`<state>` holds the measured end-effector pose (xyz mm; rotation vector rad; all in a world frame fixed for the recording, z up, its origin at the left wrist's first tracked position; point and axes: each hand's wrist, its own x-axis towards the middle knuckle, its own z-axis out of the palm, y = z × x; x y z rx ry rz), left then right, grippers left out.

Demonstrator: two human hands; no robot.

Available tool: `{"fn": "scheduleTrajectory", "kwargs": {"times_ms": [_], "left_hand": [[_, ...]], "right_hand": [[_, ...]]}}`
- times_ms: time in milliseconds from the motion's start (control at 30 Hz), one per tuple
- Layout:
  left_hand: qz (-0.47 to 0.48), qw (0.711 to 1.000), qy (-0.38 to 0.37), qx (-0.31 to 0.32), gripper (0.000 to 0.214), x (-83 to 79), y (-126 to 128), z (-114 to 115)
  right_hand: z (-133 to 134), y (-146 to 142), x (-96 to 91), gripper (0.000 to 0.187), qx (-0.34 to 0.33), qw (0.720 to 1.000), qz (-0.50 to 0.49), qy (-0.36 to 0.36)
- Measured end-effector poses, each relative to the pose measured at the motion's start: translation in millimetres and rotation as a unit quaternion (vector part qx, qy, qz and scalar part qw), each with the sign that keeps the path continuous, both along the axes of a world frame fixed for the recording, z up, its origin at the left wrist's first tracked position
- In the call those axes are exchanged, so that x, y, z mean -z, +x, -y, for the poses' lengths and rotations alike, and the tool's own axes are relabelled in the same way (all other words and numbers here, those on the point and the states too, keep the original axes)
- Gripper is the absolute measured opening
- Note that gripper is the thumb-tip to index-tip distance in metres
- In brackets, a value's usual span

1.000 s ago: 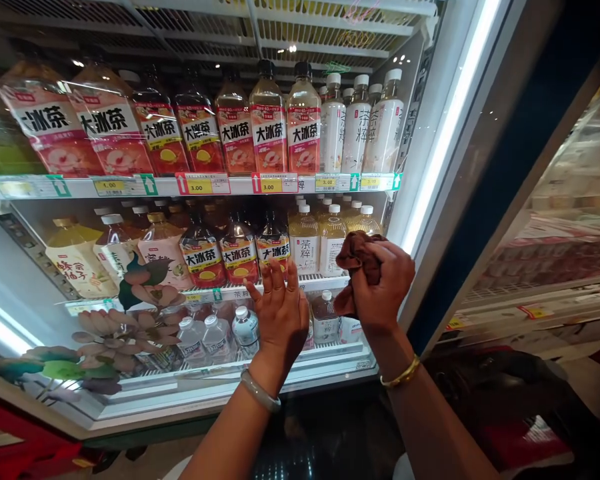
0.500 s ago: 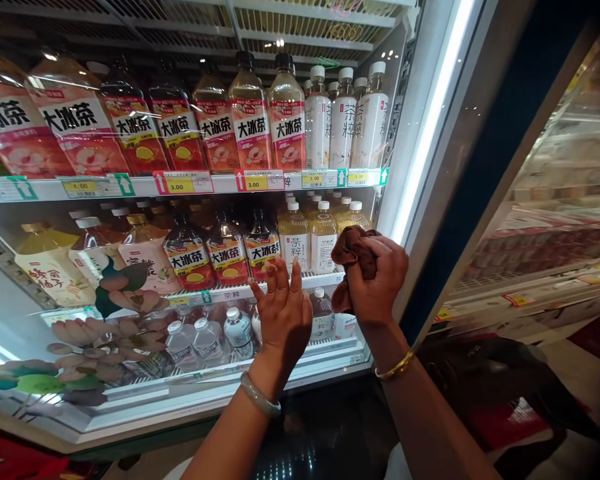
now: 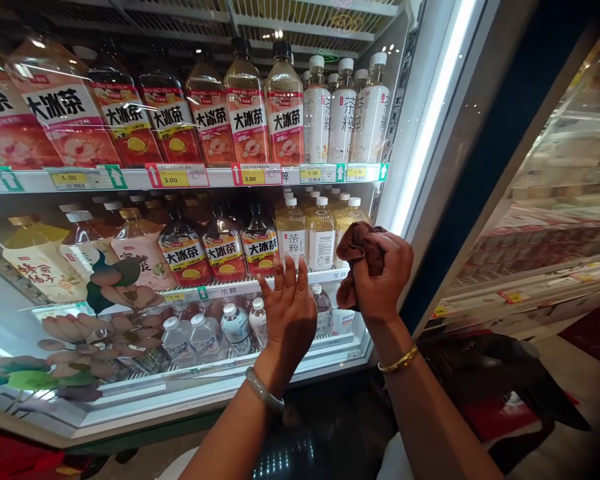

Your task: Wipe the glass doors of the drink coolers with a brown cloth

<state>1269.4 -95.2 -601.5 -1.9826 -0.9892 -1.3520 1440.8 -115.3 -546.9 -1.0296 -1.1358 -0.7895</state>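
Note:
A bunched brown cloth [image 3: 356, 257] is gripped in my right hand [image 3: 387, 277], close to the right side of a glass cooler door [image 3: 325, 383]. To its left, my left hand [image 3: 291, 307] is raised with fingers stretched out and holds nothing. Whether its fingertips touch the glass, I cannot tell. Behind the glass, bottles of clear-labelled tea [image 3: 322, 233] stand just beyond both hands. Dark iced tea bottles [image 3: 223, 247] are further left on the same shelf. A grey bangle circles my left wrist, a gold one my right.
More iced tea bottles [image 3: 285, 110] fill the upper shelf, above price tags [image 3: 174, 177]. Flower decals [image 3: 125, 287] cover the lower left of the glass. A dark door frame [image 3: 480, 167] runs along the right, with another shelved cooler [image 3: 545, 247] beyond it.
Both hands have shifted slightly right across the view, the cloth still in my right hand. The shelves and bottles appear a little further left and up.

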Motion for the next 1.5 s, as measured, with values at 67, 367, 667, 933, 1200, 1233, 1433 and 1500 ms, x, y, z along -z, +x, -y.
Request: {"fn": "scheduleTrajectory", "kwargs": {"times_ms": [67,367,667,933,1200,1233,1433,1500], "left_hand": [[-0.011,1.0,0.01,0.002,0.079,2.6,5,2],[-0.008,1.0,0.0,0.005,0.078,8.7,14,5],[-0.05,0.998,-0.044,0.01,0.076,27.7,27,13],[-0.039,0.998,-0.054,0.012,0.078,24.0,31,15],[-0.012,0.999,-0.011,0.027,0.082,5.6,24,11],[-0.004,1.0,-0.004,0.027,0.081,2.7,23,9],[0.017,0.999,-0.035,0.009,0.084,-8.6,9,4],[0.017,0.999,-0.04,0.003,0.084,-9.9,4,4]], "right_hand": [[1,-4,3.9,0.031,0.003,1.0,-0.004,-0.001],[5,-5,13.6,0.033,-0.012,0.996,0.071,-0.043],[1,13,20.8,0.031,0.006,1.0,-0.021,-0.007],[3,20,15.1,0.032,-0.009,1.0,0.011,-0.025],[4,-6,20.5,0.031,-0.022,0.999,0.002,-0.024],[6,-13,21.7,0.031,-0.031,0.999,0.022,-0.038],[6,-1,15.9,0.032,-0.042,0.998,0.027,-0.038],[4,4,13.8,0.03,-0.033,0.999,-0.01,-0.014]]}}
